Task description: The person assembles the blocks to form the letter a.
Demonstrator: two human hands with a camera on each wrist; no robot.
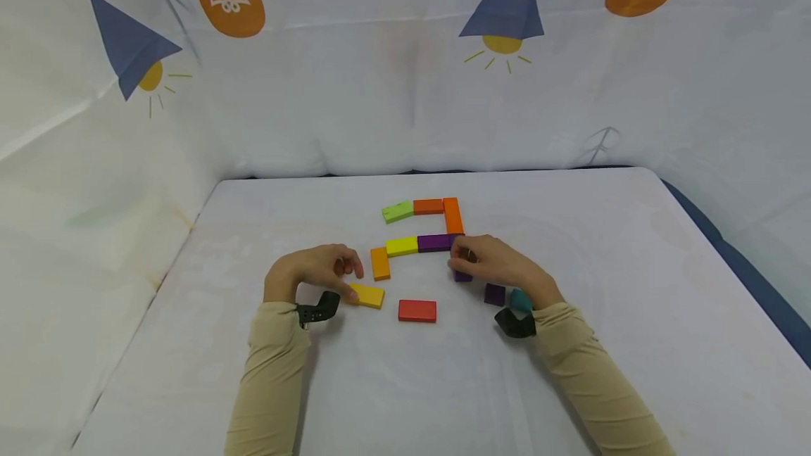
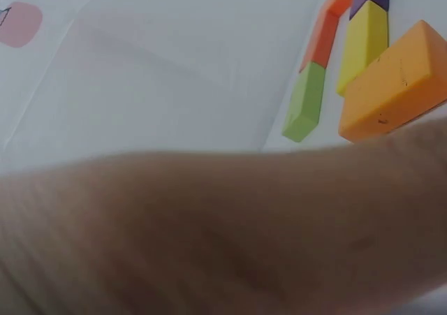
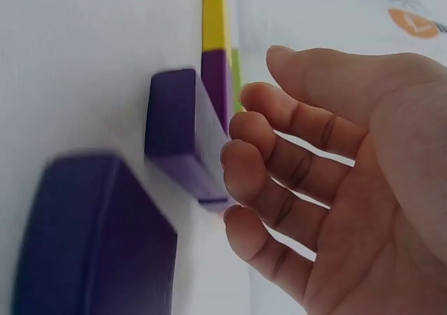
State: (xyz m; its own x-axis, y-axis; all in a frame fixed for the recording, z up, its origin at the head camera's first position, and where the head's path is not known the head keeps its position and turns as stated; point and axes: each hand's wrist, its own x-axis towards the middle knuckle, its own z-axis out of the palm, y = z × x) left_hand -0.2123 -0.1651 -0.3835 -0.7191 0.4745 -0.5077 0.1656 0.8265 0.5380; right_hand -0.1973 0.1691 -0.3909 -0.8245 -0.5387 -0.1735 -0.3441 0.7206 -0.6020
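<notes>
Works before a lamp-printed white fabric wall (image 1: 355, 104), at a white table (image 1: 583, 252). With left hand (image 1: 317, 267) loosely bent, touches by thumb a yellow-orange rectangular block (image 1: 369, 295), long axis left-right, right end slightly nearer; with right hand (image 1: 499, 260), fingers relaxed and empty, hovers beside a dark-purple rectangular block (image 3: 171, 112).

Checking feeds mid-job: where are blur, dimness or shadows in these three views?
Head view: soft shadows on the table beside the left sleeve and right sleeve; left wrist view: dim, with blurred skin across the lower half, the orange block crisper; right wrist view: nearest dark block has soft edges, the fingers look sharper.
</notes>
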